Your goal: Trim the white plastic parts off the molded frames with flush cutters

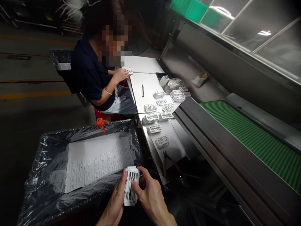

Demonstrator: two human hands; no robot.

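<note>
Between my two hands is a stack of white slotted plastic parts (pixel 130 188), held upright near the bottom centre of the head view. My left hand (pixel 115 199) is closed around its left side, thumb along the edge. From the right, my right hand (pixel 151 193) grips the stack, with its thumb on the slotted face and its index finger at the top corner. Just beyond lies a bin lined with black plastic (pixel 50 175), holding a white sheet (pixel 87 145) with rows of cut outlines.
A co-worker (pixel 91 75) sits ahead, handling a similar white part. Several stacks of white parts (pixel 150 118) stand on the table (pixel 147 82), near a knife (pixel 142 90) and pliers (pixel 165 161). A green ribbed conveyor (pixel 249 138) runs along the right. An orange trigger nozzle (pixel 101 123) hangs on the bin's rim.
</note>
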